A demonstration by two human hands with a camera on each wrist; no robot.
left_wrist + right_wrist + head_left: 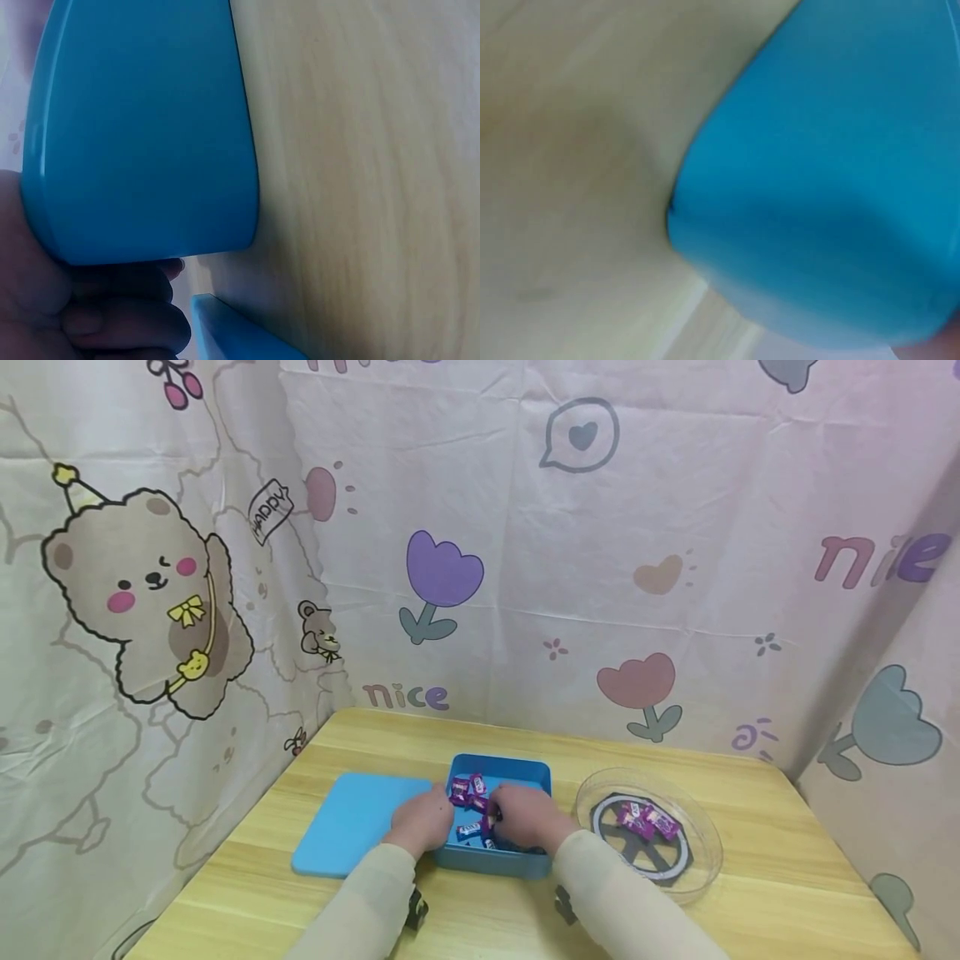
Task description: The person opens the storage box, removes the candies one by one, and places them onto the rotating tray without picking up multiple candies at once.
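Observation:
An uncovered blue plastic box point(491, 862) stands near the middle of the table, holding several small candies in purple and blue wrappers point(468, 831). My left hand point(423, 819) grips the box's left side; in the left wrist view its curled fingers point(131, 322) lie against the outside of the wall. Reaching in over the right side, my right hand point(528, 816) has its fingers bent down, pinching at a purple-wrapped candy point(490, 823) mostly hidden by them. In the right wrist view the box's outer wall point(817, 187) fills much of the frame.
A flat blue lid point(352, 822) lies on the wooden table point(247, 893) left of the box. At the right sits a round clear dish point(711, 856) with purple-wrapped candies point(648, 820) in it. Printed curtains point(517, 527) hang behind the table and along both sides.

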